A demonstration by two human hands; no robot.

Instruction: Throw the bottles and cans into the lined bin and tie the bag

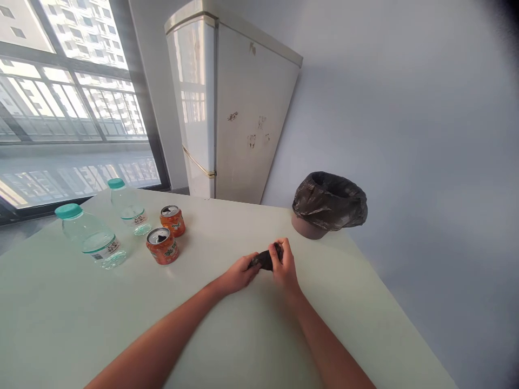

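Note:
Above the middle of the table, both of my hands grip a small bunched black plastic bag. My left hand pinches its left end, and my right hand has its fingers closed round the right end. Beyond my right hand stands a brownish bin with a black bin liner folded over its rim. The liner's mouth is open, but the inside of the bin is too dark to make out.
Two opened orange drink cans stand upright on the pale table, left of my hands. Farther left are two clear bottles with green caps. A white fridge and a wall lie behind the table.

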